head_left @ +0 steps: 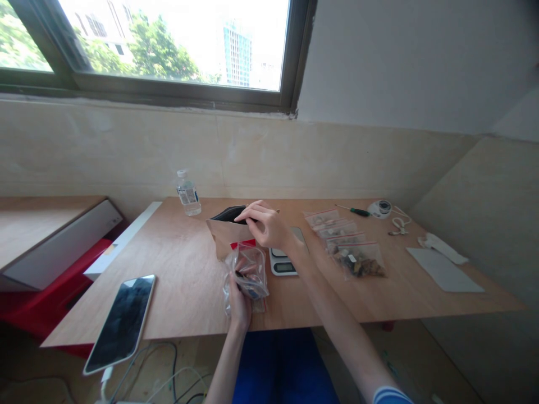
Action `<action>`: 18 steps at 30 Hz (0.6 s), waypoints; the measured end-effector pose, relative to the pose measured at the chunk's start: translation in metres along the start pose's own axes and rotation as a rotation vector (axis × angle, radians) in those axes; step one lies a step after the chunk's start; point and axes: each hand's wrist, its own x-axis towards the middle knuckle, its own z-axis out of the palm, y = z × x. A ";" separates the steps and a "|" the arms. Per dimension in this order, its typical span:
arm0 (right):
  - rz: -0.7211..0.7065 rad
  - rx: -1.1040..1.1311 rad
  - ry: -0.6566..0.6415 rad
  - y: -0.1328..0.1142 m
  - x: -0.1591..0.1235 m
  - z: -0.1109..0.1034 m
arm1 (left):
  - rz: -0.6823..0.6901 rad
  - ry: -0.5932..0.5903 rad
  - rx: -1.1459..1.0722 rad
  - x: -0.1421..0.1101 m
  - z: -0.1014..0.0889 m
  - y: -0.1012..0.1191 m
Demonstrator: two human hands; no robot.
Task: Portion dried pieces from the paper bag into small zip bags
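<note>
Left fingers [233, 293] hold a clear bag [255, 269], right fingers [253, 214] touch an open paper bag [225, 234].

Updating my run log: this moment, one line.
left hand: holds clear plastic bag; right hand: at open brown paper bag; nearby: white scale

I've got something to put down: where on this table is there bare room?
Left: between the phone, bottle and paper bag. Right: between the zip bags, white sheet and front edge. Crowded: the middle, with left hand, right hand, clear bag and scale.
</note>
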 end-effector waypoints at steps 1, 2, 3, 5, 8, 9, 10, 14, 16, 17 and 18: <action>-0.002 -0.027 -0.017 -0.001 0.000 0.001 | 0.004 -0.004 0.007 0.000 0.000 0.000; -0.002 -0.055 -0.032 -0.001 0.000 0.002 | 0.006 -0.004 0.016 0.000 0.000 0.000; 0.000 -0.081 -0.044 -0.002 0.000 0.003 | 0.004 -0.001 0.028 0.000 0.000 0.000; 0.007 -0.118 -0.062 -0.003 0.001 0.004 | -0.001 0.008 0.047 0.000 0.000 0.000; 0.022 -0.114 -0.061 -0.006 0.002 0.004 | 0.000 0.018 0.051 -0.002 0.003 0.003; 0.028 -0.099 -0.043 -0.007 0.001 0.003 | 0.005 0.017 0.042 -0.003 0.003 0.003; 0.040 -0.082 -0.013 -0.008 0.000 0.003 | 0.010 0.012 0.028 -0.004 0.003 0.004; 0.159 0.023 0.201 -0.018 -0.013 -0.004 | 0.020 -0.040 -0.043 -0.007 0.001 0.005; 0.251 0.113 0.242 -0.024 -0.023 -0.008 | 0.023 -0.063 -0.055 -0.009 -0.001 0.006; 0.301 0.171 0.204 -0.027 -0.029 -0.011 | 0.028 -0.074 -0.053 -0.010 -0.001 0.006; 0.352 0.234 0.121 -0.030 -0.034 -0.013 | 0.031 -0.087 -0.045 -0.011 -0.001 0.007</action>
